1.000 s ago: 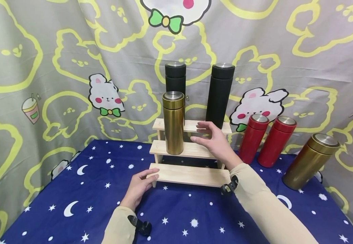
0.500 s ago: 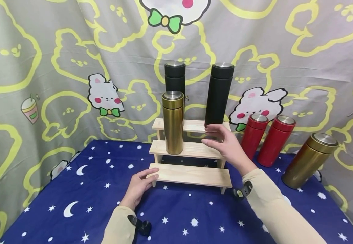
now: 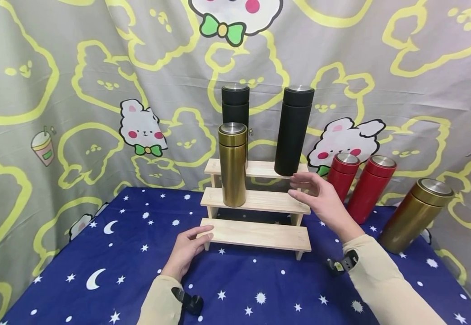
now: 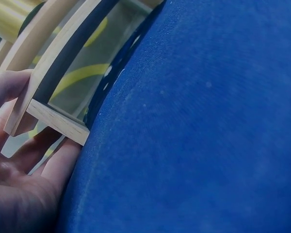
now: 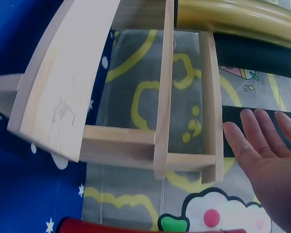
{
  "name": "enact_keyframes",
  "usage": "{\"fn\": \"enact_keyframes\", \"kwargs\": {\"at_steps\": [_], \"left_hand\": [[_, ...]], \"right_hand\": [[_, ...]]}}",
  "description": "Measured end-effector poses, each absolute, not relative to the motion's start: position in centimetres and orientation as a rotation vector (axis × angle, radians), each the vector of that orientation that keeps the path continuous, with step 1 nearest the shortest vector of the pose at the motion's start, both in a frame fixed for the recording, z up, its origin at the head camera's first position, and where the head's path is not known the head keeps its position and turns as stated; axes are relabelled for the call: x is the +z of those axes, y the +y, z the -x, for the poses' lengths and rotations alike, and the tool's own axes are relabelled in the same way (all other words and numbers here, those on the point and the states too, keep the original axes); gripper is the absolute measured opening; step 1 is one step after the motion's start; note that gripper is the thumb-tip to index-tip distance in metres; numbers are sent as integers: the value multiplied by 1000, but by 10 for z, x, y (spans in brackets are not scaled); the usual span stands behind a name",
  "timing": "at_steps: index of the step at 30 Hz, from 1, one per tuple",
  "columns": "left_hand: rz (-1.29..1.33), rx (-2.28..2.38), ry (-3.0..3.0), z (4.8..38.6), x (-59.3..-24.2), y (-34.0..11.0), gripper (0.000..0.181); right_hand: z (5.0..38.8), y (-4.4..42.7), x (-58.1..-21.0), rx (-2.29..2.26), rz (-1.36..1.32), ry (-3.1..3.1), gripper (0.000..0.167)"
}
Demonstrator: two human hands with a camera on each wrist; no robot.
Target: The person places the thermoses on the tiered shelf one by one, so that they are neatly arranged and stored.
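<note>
A three-step wooden display stand (image 3: 255,234) stands on the table. My left hand (image 3: 184,249) holds the left end of its bottom step; in the left wrist view the thumb and fingers lie around the board's end and leg. My right hand (image 3: 319,198) is beside the stand's right end, fingers slightly bent and apart, holding nothing. A gold thermos (image 3: 233,169) stands upright on the left of the middle step. Behind it, a black thermos (image 3: 235,104) is partly hidden. Another black thermos (image 3: 293,135) stands on the right of the top step, near my right fingertips.
Right of the stand are two red thermoses (image 3: 371,189), one partly behind my right hand, and a second gold thermos (image 3: 416,216). A dark blue star-patterned cloth (image 3: 109,253) covers the table. A cartoon-printed grey curtain (image 3: 170,67) hangs behind.
My right hand has moved right and slightly down, from in front of the upper steps to beside the stand's right end. My left hand and the thermoses have stayed in place.
</note>
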State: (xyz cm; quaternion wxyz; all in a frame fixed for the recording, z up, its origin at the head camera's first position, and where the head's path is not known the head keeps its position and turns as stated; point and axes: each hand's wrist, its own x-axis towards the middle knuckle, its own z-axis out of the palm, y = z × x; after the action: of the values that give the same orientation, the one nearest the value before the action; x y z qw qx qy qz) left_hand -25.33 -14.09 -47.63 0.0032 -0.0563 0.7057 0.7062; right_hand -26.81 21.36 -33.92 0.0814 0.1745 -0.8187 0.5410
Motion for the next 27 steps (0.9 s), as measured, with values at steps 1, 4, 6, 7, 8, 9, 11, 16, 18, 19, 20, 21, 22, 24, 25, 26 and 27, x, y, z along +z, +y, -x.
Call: {"fn": "enact_keyframes", "kwargs": {"at_steps": [1,4,6,7,8,9,11,16,18,19,20,21,22,24,25,26,27], "left_hand": [[171,2214,2217,253,-475,-141,30],[175,2213,2225,252,-475,-141,30],[175,2204,2232,252,-475,-142,29],[175,2200,2234,252,-475,-142,29],[177,2196,2235,252,-475,-142,29],[172,2192,2237,252,-476,-143,29],[164,2183,2245,253,-476,-143,29],[183,2183,2247,254,-475,-142,28],[194,2190,2240,254,-474,-143,28],[193,2192,2240,254,-474,-143,28],[193,2193,2238,254,-474,-143,28],[189,2193,2238,254,-474,-143,28],[185,2192,2240,254,-474,-143,29],[177,2188,2244,254,-475,-142,29],[174,2186,2244,254,-475,-142,30],[175,2187,2240,254,-475,-142,30],[173,2192,2235,254,-475,-142,31]], "right_hand": [[267,216,-339,1615,-523,-2444,57],[265,222,-340,1603,-516,-2436,55],[263,226,-342,1595,-502,-2431,53],[262,228,-343,1596,-495,-2425,52],[261,230,-344,1597,-487,-2419,51],[260,232,-345,1600,-482,-2413,51],[258,237,-346,1607,-476,-2400,50],[254,248,-348,1617,-462,-2378,50],[253,252,-349,1631,-459,-2372,49],[252,255,-350,1636,-456,-2369,49],[251,257,-351,1636,-455,-2369,48],[251,259,-351,1636,-455,-2367,48],[250,262,-352,1635,-451,-2366,47],[247,266,-353,1625,-441,-2365,46],[246,268,-354,1621,-436,-2366,45],[245,270,-354,1615,-430,-2367,45],[244,272,-355,1612,-423,-2367,45]]}}
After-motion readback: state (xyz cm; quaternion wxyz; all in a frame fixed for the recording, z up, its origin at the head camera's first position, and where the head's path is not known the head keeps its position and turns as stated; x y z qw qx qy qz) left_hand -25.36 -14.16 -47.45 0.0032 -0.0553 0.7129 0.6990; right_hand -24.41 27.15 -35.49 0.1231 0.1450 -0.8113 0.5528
